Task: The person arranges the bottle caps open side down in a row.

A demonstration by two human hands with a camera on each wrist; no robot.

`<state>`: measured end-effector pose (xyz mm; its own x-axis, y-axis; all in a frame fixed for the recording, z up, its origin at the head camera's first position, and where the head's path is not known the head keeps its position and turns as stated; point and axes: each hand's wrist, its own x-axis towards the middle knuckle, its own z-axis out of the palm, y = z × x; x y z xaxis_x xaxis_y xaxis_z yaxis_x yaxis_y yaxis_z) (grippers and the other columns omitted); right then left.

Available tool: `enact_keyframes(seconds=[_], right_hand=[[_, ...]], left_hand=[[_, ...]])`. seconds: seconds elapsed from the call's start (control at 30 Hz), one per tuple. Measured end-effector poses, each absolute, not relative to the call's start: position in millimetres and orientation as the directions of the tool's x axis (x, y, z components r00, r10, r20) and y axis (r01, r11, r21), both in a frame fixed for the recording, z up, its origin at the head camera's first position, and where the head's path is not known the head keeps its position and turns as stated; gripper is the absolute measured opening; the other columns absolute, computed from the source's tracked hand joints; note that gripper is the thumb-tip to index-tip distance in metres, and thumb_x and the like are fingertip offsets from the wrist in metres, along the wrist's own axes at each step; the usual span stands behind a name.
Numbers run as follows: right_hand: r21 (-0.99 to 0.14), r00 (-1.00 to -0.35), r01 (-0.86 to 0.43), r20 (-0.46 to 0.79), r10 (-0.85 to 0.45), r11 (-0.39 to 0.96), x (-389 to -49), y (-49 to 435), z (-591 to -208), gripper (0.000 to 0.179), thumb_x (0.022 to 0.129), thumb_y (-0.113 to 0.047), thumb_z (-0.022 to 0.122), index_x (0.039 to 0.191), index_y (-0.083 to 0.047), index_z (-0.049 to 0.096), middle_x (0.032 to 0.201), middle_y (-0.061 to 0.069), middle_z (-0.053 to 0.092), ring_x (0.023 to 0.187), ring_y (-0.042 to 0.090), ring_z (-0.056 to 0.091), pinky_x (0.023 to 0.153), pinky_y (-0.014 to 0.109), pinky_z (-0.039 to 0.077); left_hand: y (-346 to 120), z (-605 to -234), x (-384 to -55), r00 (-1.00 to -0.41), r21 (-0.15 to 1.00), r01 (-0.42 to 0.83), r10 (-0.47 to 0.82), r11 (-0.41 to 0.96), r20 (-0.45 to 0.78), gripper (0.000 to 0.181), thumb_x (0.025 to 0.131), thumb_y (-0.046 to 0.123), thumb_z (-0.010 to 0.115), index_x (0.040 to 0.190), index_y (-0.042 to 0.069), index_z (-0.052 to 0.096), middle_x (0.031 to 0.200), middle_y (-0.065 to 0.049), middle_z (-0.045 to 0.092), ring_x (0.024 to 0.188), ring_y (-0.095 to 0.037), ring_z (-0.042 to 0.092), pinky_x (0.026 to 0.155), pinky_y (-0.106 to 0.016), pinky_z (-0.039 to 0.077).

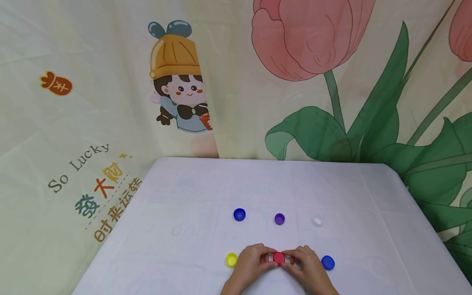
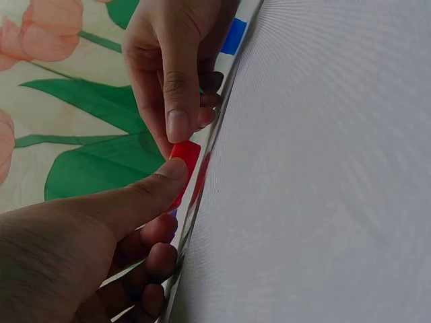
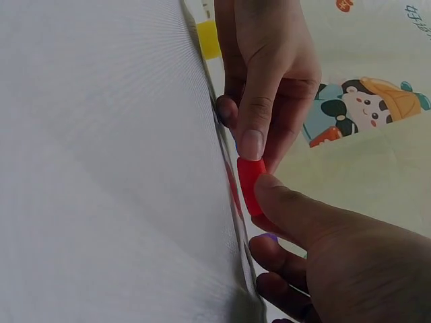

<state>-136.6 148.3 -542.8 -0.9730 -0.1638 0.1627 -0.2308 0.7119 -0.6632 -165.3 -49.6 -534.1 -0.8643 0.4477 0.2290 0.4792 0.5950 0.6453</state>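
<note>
A red bottle cap (image 1: 279, 258) is held between both hands, close over the white table, its flat top facing up in the head view. My left hand (image 1: 253, 262) pinches its left side with thumb and index finger, and my right hand (image 1: 304, 264) pinches the right side the same way. In the left wrist view the red cap (image 2: 184, 165) shows edge-on between the two thumbs. The right wrist view also has the red cap (image 3: 250, 185) between the thumbs. A yellow cap (image 1: 231, 260) lies just left of my left hand, and a blue cap (image 1: 328, 262) lies right of my right hand.
Farther back on the white table (image 1: 184, 180) lie a dark blue cap (image 1: 239, 214), a purple cap (image 1: 280, 219) and a white cap (image 1: 317, 221) in a loose row. Behind the table hangs a printed cloth (image 1: 236, 82) with tulips and a cartoon figure.
</note>
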Motion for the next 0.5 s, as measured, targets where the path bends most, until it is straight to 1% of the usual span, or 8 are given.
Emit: enact_keyframes(seconds=[0.27, 0.5], right_hand=[[-0.639, -0.972, -0.233, 0.156, -0.174, 0.733, -136.5, 149.6, -548.1, 0.028, 0.078, -0.043, 0.070, 0.098, -0.024, 0.069, 0.070, -0.019, 0.044, 0.071, 0.003, 0.038, 0.064, 0.021, 0.033], [-0.637, -0.970, -0.242, 0.159, -0.183, 0.732, -137.4, 149.3, -545.3, 0.026, 0.076, -0.034, 0.074, 0.099, -0.022, 0.069, 0.070, -0.019, 0.044, 0.070, 0.003, 0.038, 0.062, 0.020, 0.034]], left_hand=[[-46.4, -535.5, -165.2, -0.866, 0.586, 0.477, 0.465, 0.656, 0.185, 0.027, 0.074, 0.030, 0.076, 0.098, 0.018, 0.074, 0.061, 0.018, 0.043, 0.053, 0.005, 0.037, 0.048, -0.013, 0.031], [-46.0, -532.0, -165.4, -0.858, 0.555, 0.496, 0.477, 0.668, 0.192, 0.029, 0.073, 0.027, 0.078, 0.099, 0.014, 0.074, 0.060, 0.016, 0.043, 0.053, 0.004, 0.036, 0.048, -0.013, 0.030]])
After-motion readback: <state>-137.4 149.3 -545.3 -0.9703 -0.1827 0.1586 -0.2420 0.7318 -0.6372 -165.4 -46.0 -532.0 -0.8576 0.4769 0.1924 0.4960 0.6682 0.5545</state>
